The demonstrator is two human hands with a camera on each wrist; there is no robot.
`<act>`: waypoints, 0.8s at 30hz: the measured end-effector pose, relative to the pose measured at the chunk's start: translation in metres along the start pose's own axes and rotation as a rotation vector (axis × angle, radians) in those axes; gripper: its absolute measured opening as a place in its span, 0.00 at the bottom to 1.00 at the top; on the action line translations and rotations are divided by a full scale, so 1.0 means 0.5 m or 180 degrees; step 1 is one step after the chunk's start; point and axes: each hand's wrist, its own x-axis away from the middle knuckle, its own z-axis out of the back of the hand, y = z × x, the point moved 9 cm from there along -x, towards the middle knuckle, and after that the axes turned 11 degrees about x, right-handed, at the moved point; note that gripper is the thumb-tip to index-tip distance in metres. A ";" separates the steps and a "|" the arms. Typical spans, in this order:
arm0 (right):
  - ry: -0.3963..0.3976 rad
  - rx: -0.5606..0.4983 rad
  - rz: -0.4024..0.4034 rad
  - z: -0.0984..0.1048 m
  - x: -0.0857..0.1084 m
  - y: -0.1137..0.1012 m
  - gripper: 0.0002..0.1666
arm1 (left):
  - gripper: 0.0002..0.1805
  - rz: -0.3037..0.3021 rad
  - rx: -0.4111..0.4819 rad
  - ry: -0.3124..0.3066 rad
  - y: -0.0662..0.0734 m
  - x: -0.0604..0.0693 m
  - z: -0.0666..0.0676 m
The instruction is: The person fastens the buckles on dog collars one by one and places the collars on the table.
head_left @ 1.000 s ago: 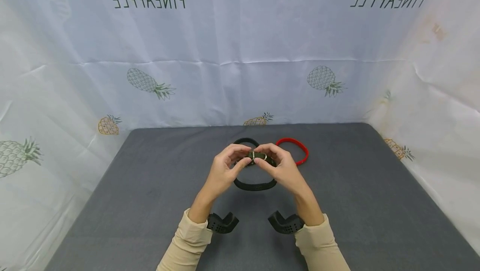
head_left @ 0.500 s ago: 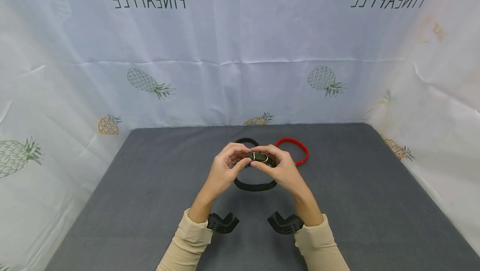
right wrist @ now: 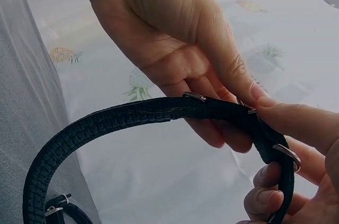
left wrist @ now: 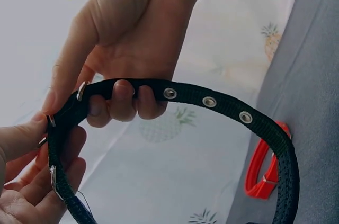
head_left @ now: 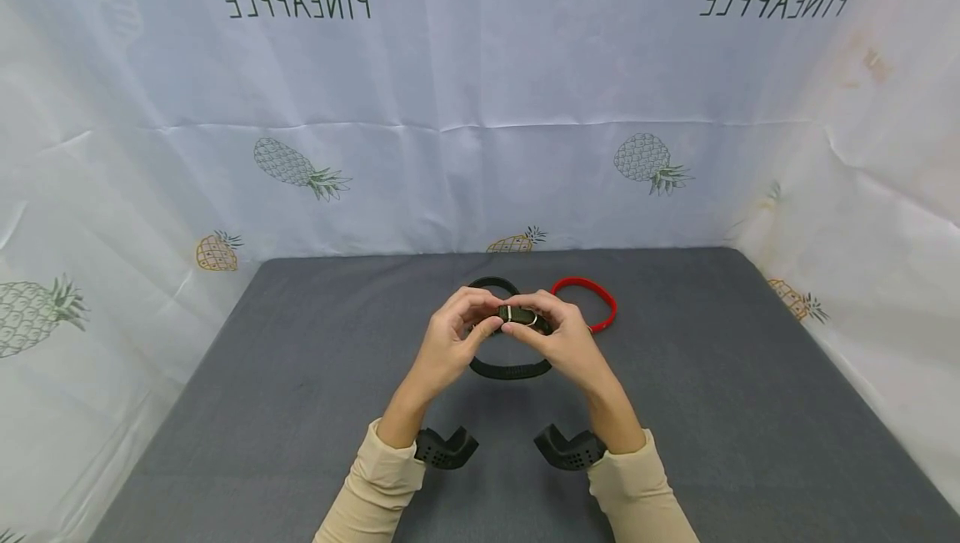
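Observation:
A dark green pet collar is held up as a closed loop above the table, its lower curve hanging below both hands. Left of its joined part, my left hand pinches the strap between thumb and fingers. From the other side my right hand grips it, the two thumbs close together. In the left wrist view, metal-rimmed eyelets run along the strap beyond the left fingers. A metal ring shows by the right hand in the right wrist view. The fingers partly cover the buckle area.
Behind the hands, a black collar lies on the grey table, partly hidden. To its right is a red collar. A white curtain with pineapple prints stands at the table's far edge.
My right thumb and fingertips have shifted slightly left along the strap, and a metal ring shows more. My left hand keeps nearly the same place and hold.

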 end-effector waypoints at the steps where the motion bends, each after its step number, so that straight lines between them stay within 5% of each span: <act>1: 0.0003 0.0007 0.0006 0.000 0.000 0.000 0.16 | 0.12 -0.0009 -0.0017 -0.0005 0.000 0.000 0.000; 24: 0.0046 0.0205 -0.0060 -0.004 -0.005 0.008 0.16 | 0.11 0.0018 -0.0524 0.0070 0.001 0.000 0.015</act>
